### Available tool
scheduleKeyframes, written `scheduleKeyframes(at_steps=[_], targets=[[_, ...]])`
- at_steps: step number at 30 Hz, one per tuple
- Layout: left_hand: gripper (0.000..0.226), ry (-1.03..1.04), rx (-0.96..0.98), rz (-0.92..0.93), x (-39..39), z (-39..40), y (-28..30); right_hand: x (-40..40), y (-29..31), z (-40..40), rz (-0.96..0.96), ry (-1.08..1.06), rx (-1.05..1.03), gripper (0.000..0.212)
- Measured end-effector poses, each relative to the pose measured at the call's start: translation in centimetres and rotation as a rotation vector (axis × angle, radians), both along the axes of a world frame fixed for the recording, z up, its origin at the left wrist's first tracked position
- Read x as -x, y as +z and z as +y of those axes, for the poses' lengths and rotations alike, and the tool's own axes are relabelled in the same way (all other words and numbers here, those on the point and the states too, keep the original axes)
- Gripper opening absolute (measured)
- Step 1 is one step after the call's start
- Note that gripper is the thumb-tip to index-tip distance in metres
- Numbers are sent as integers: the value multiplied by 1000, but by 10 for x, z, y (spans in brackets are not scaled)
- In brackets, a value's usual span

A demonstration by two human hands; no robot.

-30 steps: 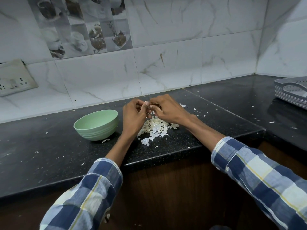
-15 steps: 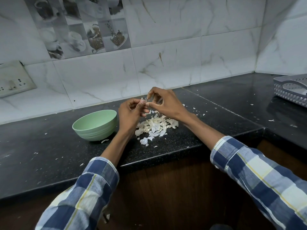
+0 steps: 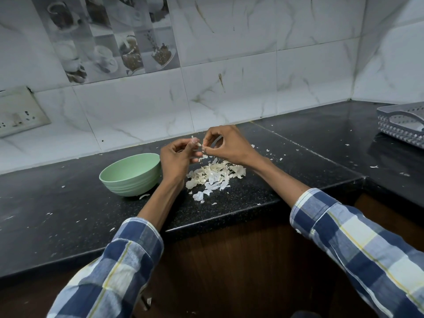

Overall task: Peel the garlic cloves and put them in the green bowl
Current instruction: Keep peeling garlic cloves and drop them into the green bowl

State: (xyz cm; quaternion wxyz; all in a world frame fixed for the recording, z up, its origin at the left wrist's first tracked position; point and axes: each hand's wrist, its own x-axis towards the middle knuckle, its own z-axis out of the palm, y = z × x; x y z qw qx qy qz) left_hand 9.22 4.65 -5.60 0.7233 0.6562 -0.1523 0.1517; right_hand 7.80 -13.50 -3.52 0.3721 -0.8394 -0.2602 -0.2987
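Garlic clove (image 3: 202, 146): small, pinched between both hands' fingertips, raised above the counter; mostly hidden
Left hand (image 3: 177, 158): fingers curled, thumb and forefinger closed on the clove
Right hand (image 3: 226, 144): fingertips nipped on the clove's skin; other fingers loosely bent
Green bowl (image 3: 130, 174): upright on black counter (image 3: 68, 210), just left of left hand; contents can't be seen
Peel pile (image 3: 214, 174): under the hands; flakes scattered around

On the counter (image 3: 68, 210) the bowl (image 3: 130, 174) sits at nine o'clock from the heap of peels (image 3: 214, 175). Both hands (image 3: 202, 149) hang together above the heap's twelve o'clock edge. A tray (image 3: 401, 125) rests far off at three o'clock, a wall socket (image 3: 18, 111) at ten o'clock.
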Motion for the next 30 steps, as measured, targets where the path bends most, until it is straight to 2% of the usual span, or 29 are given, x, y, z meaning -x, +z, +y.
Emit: scheduleKeyframes(at_steps=[3, 11, 17, 22, 26, 30], targets=[[14, -1, 21, -10, -1, 1, 0, -1, -1, 0, 14, 8, 20, 6], [20, -40, 29, -19, 1, -2, 1, -7, 1, -8, 44, -103, -114, 11], [15, -50, 29, -41, 1, -1, 1, -1, 2, -3, 29, 0, -78, 25], [21, -46, 17, -55, 0, -2, 0, -2, 1, -1, 28, -18, -71, 14], [25, -51, 20, -56, -1, -3, -1, 1, 2, 0, -71, -46, -48, 12], [27, -47, 43, -26, -2, -4, -1, 4, 2, 2, -210, -165, 61, 15]])
